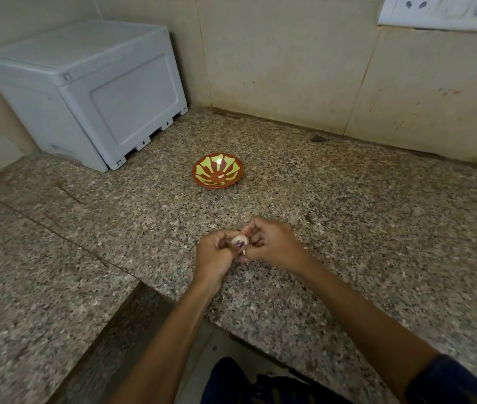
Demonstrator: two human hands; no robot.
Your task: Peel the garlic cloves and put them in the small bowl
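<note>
At the near edge, two bare forearms reach in from the bottom of the view, the right one ending in a dark blue sleeve, with dark clothing visible below between them. The arms meet over the speckled granite surface, close to its near edge.

The left hand and the right hand come together around a garlic clove, held just above the surface. The left hand's fingers are curled, pinching the clove from the left, with a thumb whose nail is painted dark lying against the clove's near side. The right hand's fingers are also curled tight, gripping the clove from the right and from above. Neither hand shows any gap wider than the clove itself. The clove looks pale, with a papery, ridged skin on it; how much of it is peeled I cannot tell.

Farther off, well apart from the hands and slightly to their left, a small bowl stands upright on the surface, brown-red with a yellow-green petal pattern inside. Nothing in it can be made out as garlic.

At the far left, a grey plastic box sits in the corner against the tiled wall. At the far right top, a white switch and socket plate is fixed to the wall.
</note>
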